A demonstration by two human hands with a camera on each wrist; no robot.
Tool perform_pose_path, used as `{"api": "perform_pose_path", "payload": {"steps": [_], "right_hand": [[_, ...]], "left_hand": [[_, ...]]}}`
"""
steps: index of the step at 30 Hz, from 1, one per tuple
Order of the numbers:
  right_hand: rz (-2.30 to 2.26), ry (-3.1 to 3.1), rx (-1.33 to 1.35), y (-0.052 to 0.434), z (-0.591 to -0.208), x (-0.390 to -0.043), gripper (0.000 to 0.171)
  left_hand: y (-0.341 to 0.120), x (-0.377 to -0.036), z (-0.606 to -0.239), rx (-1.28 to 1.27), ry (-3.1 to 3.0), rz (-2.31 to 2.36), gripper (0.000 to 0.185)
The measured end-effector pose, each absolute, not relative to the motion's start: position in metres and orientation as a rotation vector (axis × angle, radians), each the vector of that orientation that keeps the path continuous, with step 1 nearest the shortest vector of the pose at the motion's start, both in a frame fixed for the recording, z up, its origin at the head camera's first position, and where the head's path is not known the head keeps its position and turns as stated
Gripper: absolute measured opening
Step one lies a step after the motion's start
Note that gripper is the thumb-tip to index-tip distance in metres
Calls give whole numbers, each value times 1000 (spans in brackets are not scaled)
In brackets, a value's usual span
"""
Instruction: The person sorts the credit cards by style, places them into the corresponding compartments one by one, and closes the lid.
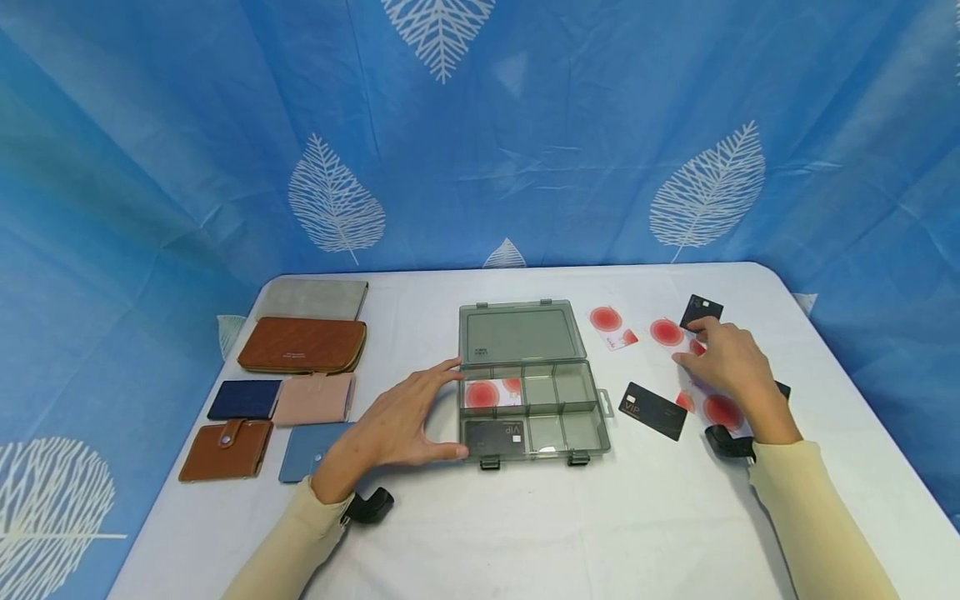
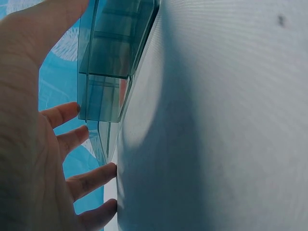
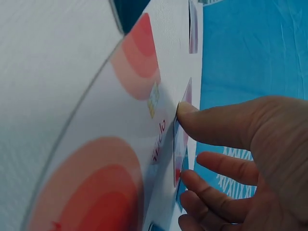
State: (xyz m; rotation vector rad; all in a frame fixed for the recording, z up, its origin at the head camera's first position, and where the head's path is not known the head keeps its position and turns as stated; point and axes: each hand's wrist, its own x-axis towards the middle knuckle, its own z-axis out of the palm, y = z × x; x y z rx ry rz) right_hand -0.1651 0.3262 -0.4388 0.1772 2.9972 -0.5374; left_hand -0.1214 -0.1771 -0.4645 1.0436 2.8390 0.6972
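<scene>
An opened grey-green divided plastic box [image 1: 536,415] stands mid-table, its lid [image 1: 521,332] laid back. A red-and-white card [image 1: 480,393] lies in its back-left compartment, a black VIP card [image 1: 493,437] in the front-left one. My left hand [image 1: 405,421] spans the box's left side, fingers spread and fingertips touching it. At the right, my right hand [image 1: 729,360] pinches a red-and-white card [image 1: 666,332] at its edges, thumb on one side and fingers opposite. A black card [image 1: 702,311] lies just beyond these fingers. The right wrist view shows another red-and-white card [image 3: 103,187] close below.
Near the right hand lie a black VIP card [image 1: 652,411], a red-and-white card [image 1: 612,327] and another partly hidden under the wrist. Along the left side rest a grey wallet [image 1: 313,298], brown zip wallet [image 1: 300,344], and several smaller wallets, including a pink one [image 1: 315,399].
</scene>
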Motion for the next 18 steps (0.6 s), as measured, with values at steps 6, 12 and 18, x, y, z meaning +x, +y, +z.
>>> {"api": "perform_pose_path", "payload": {"steps": [6,12,18], "right_hand": [[-575,2959,160,330,-437,-165,71],[-599,2968,174,330,-437,-165,72],[-634,3015,192,326,-435,-163,58]], "left_hand": [[-178,-121,-463,1034,2839,695,108],[-179,-121,-463,1026,2833,699,107],[-179,-121,-462,1032,2827,705,107]]}}
